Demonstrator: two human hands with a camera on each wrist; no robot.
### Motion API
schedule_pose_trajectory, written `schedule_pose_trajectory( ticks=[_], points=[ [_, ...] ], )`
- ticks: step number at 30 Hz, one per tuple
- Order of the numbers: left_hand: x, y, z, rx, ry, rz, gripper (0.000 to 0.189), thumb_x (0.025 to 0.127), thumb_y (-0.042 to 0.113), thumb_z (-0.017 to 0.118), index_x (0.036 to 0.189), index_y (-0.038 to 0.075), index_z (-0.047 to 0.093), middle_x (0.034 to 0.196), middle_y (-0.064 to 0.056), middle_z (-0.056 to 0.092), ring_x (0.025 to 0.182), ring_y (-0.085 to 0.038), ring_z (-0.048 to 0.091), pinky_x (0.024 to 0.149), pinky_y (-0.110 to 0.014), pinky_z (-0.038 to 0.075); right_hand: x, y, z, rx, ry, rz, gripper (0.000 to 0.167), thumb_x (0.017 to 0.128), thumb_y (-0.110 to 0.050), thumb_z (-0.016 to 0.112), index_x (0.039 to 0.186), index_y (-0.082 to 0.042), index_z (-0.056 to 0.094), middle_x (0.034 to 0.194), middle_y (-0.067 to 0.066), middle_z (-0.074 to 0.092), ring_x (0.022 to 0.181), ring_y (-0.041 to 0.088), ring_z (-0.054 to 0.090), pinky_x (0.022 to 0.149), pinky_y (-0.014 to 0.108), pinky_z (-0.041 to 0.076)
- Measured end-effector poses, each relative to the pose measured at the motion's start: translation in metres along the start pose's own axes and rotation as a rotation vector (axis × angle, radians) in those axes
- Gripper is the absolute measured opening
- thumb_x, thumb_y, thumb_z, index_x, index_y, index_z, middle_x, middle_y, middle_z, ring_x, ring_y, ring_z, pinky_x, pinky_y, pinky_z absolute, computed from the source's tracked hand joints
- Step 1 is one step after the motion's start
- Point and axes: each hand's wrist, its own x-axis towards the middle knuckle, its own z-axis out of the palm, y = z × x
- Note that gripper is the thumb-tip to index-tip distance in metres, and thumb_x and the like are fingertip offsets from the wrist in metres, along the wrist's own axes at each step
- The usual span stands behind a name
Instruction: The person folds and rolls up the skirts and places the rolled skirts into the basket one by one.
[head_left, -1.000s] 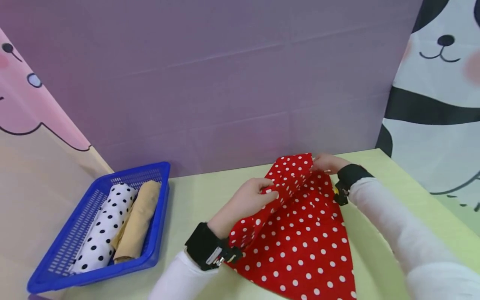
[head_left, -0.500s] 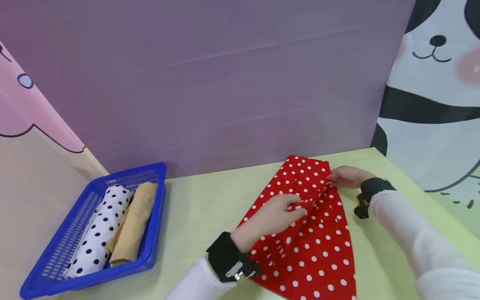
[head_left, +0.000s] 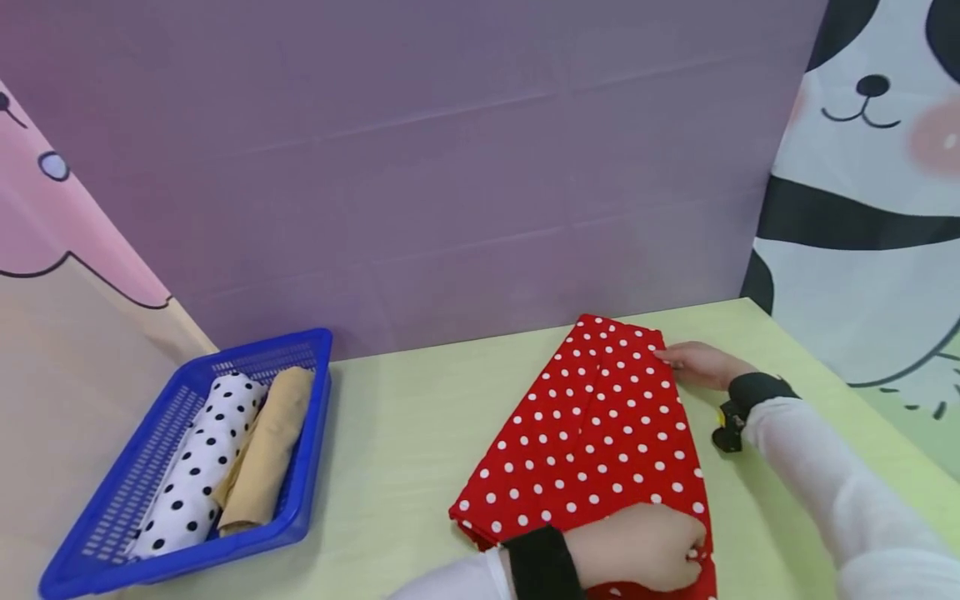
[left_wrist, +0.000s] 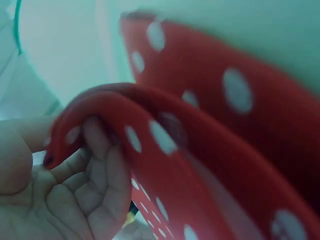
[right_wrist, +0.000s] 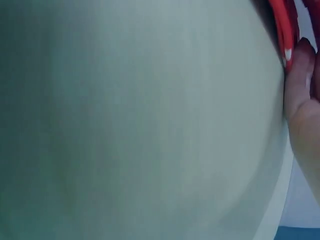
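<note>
A red polka-dot cloth [head_left: 585, 425] with white spots lies folded on the pale table, narrow at the back and wider towards the front. My left hand [head_left: 637, 546] pinches its right edge near the front. The left wrist view shows the cloth's layered edge curving over the fingers of that hand [left_wrist: 65, 195], with the thumb against it. At the back right corner my right hand [head_left: 708, 365] holds the side edge. Only the thumb side of this hand [right_wrist: 302, 105] shows in the right wrist view, with red fabric at its tip.
To the left stands a blue plastic basket [head_left: 318, 433] holding a rolled white cloth with black dots [head_left: 198, 467] and a rolled tan cloth [head_left: 270, 450]. A purple backdrop [head_left: 450, 183] rises behind the pale table [head_left: 397, 425], with a panda-printed panel [head_left: 862, 292] on the right.
My left hand has carried the folded-over flap rightwards and towards the front, so it now covers the lower layer. My right hand has shifted slightly right, staying at the back corner.
</note>
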Motion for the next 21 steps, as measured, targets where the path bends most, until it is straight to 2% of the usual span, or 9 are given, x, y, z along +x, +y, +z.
schedule_pose_trajectory(
  ticks=[3,7,10,13,14,15,18,20,21],
  points=[
    [0.004,-0.002,0.008,0.011,-0.063,0.019,0.027,0.073,0.026,0.079,0.090,0.034,0.059,0.080,0.021,0.053,0.072,0.001,0.049,0.068,-0.020,0.044,0.003,-0.001,0.003,-0.083,0.055,-0.008,0.061,0.101,-0.027,0.044,0.139,0.017,0.025,0.122,0.016,0.053,0.104,0.018,0.053,0.088,0.026,0.048],
    [0.002,-0.008,0.011,-0.016,-0.094,0.076,0.035,0.069,0.028,0.083,0.093,0.035,0.058,0.082,0.023,0.054,0.072,0.003,0.051,0.065,-0.019,0.045,0.010,0.000,0.004,-0.197,0.153,0.012,0.059,0.099,-0.025,0.045,0.136,0.018,0.028,0.127,0.031,0.045,0.103,0.026,0.053,0.091,0.036,0.047],
    [-0.001,-0.009,0.010,-0.029,-0.074,0.085,0.037,0.067,0.029,0.084,0.092,0.035,0.058,0.082,0.023,0.054,0.071,0.004,0.051,0.065,-0.018,0.045,0.011,-0.001,0.005,-0.228,0.192,0.028,0.058,0.098,-0.022,0.045,0.136,0.017,0.026,0.128,0.033,0.041,0.109,0.035,0.048,0.095,0.046,0.043],
    [-0.003,-0.003,0.011,0.019,-0.020,0.032,0.035,0.067,0.033,0.084,0.090,0.037,0.058,0.080,0.023,0.053,0.071,0.003,0.050,0.064,-0.020,0.046,0.009,-0.002,0.005,-0.218,0.190,0.023,0.058,0.098,-0.020,0.045,0.137,0.017,0.023,0.129,0.032,0.038,0.113,0.038,0.044,0.097,0.047,0.041],
    [-0.004,0.000,0.013,0.031,0.028,-0.027,0.039,0.063,0.034,0.086,0.089,0.037,0.057,0.081,0.023,0.052,0.072,0.001,0.050,0.064,-0.023,0.047,0.008,-0.002,0.005,-0.215,0.187,0.019,0.057,0.098,-0.019,0.044,0.137,0.017,0.023,0.128,0.032,0.039,0.112,0.037,0.045,0.096,0.046,0.042],
    [-0.005,0.004,0.017,-0.013,0.086,-0.136,0.045,0.059,0.034,0.088,0.091,0.037,0.056,0.082,0.020,0.052,0.074,-0.003,0.051,0.062,-0.026,0.049,0.007,-0.001,0.004,-0.221,0.184,0.010,0.055,0.099,-0.019,0.043,0.136,0.017,0.025,0.126,0.031,0.042,0.110,0.036,0.046,0.094,0.043,0.043],
    [-0.009,0.019,0.037,-0.138,0.387,-0.434,0.063,0.049,0.037,0.091,0.099,0.035,0.052,0.091,0.014,0.053,0.081,-0.011,0.053,0.062,-0.037,0.053,0.005,-0.001,0.002,-0.264,0.209,0.001,0.047,0.099,-0.020,0.046,0.129,0.014,0.036,0.115,0.024,0.051,0.101,0.028,0.050,0.085,0.034,0.044],
    [-0.009,0.026,0.051,-0.239,0.594,-0.559,0.074,0.045,0.038,0.092,0.105,0.033,0.049,0.098,0.010,0.053,0.087,-0.016,0.054,0.062,-0.041,0.054,0.004,0.000,0.002,-0.295,0.230,0.007,0.045,0.098,-0.022,0.049,0.124,0.014,0.040,0.109,0.022,0.052,0.097,0.027,0.050,0.081,0.031,0.043],
    [-0.008,0.028,0.057,-0.260,0.650,-0.571,0.077,0.045,0.038,0.092,0.108,0.033,0.048,0.101,0.010,0.053,0.089,-0.016,0.055,0.064,-0.042,0.054,0.004,0.000,0.002,-0.307,0.239,0.011,0.045,0.098,-0.022,0.051,0.123,0.014,0.042,0.108,0.022,0.052,0.097,0.027,0.050,0.080,0.031,0.043]
  ],
)
